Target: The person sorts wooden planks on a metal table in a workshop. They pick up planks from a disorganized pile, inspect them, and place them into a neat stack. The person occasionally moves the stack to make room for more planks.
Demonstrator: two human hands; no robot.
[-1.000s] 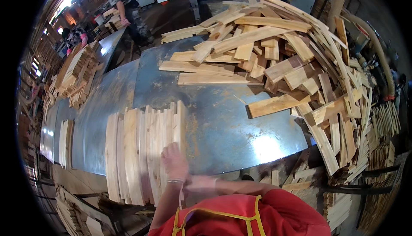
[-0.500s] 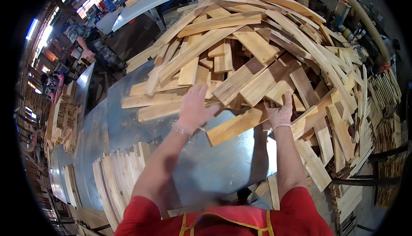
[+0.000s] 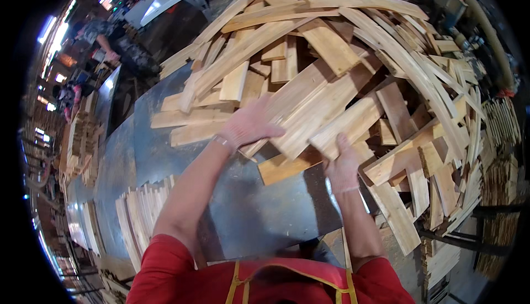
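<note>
Both my hands, in pale gloves, are at the near side of a heap of loose wooden boards. My left hand (image 3: 249, 123) grips the left edge of a light wooden board (image 3: 301, 98), its thumb lying over the wood. Beside that, a second pale board (image 3: 323, 108) slants toward me. My right hand (image 3: 342, 167) is closed on the near end of another wooden board (image 3: 353, 120), thumb on top and fingers hidden beneath. Under these ends lies a yellowish board (image 3: 284, 168), flat on the metal tabletop (image 3: 251, 210).
A row of upright narrow boards (image 3: 141, 210) stands at the table's left. The large heap (image 3: 331, 44) spreads across the far and right sides. Stacked wood (image 3: 83, 138) and a person (image 3: 110, 44) are at far left. A ribbed hose (image 3: 491, 39) hangs at far right.
Several boards have slid toward me, now partly covering the yellowish board. My left hand has closed on a board edge; my right hand has come nearer, gripping a board end.
</note>
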